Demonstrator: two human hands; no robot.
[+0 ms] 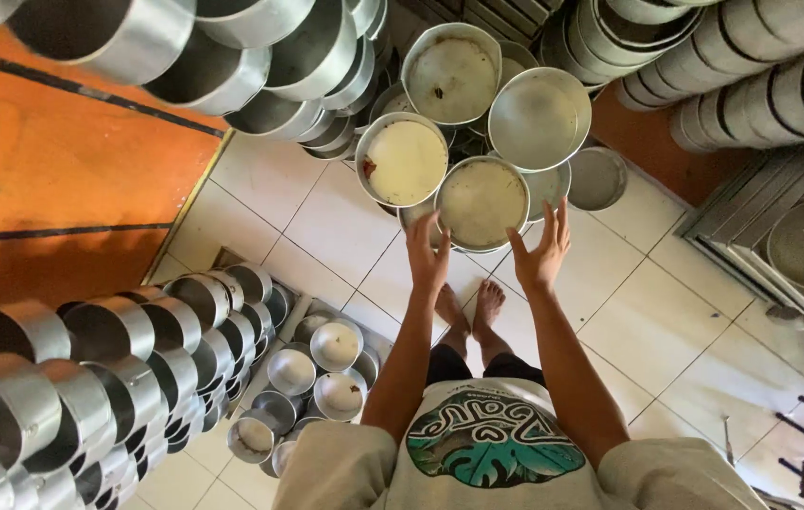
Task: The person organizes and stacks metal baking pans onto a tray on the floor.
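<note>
Reaching forward and down, both bare hands are flanking the round, shallow, silver-grey aluminium pan (482, 202) that is sitting topmost and nearest on a cluster of similar stacked pans (452, 73) rising from the white tiled floor (648, 312). The left hand (427, 255) is lying with its fingers extended and loosely spread at the pan's lower left rim; whether it is touching the metal cannot be determined. The right hand (543, 247) is standing open, fingers splayed and pointing away from the body, at the lower right rim. Neither hand is closing on anything.

Handling judgement: the pan is thin-walled sheet metal, so it is probably light and stiff, though the wall may be denting under hard squeezing. The smooth surface is likely slippery, and the rolled rim appears to be the safest hold, taken at two opposite points with palms facing inward.

Both forearms are running nearly parallel, elbows slightly bent, wrists straight. Further rows of nested metal pots (128, 368) are lining the left side, beside an orange wall (52, 161).
</note>
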